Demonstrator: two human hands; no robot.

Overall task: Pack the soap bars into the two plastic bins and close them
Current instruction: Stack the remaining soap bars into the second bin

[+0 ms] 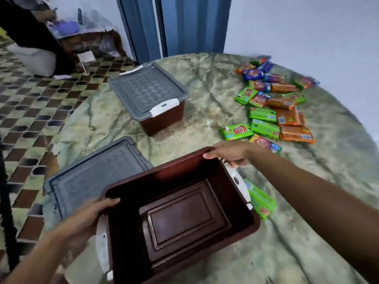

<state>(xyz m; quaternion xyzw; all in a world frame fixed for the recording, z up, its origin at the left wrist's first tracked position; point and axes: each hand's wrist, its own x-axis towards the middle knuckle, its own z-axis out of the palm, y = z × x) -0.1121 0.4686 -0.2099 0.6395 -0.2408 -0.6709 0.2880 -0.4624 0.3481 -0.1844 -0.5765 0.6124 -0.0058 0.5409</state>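
Open brown rectangular plastic bin (pixel 182 218): near table edge, long axis near-left to far-right, gripped by left hand (pixel 90 214) and right hand (pixel 227 153), fingers curled over opposite rims. Grey plastic lid (pixel 92 177) flat alongside, left. Closed grey-lidded brown bin (pixel 151 95) farther back. Wrapped soap bars (pixel 272 103) scattered far right, bare marbled tabletop (pixel 205 89) between.

tabletop (pixel 215 95): round, green marbled cover | floor (pixel 30 103): checkered tiles | curtain (pixel 180 25): blue, far beyond fingers | wall (pixel 307 27): pale
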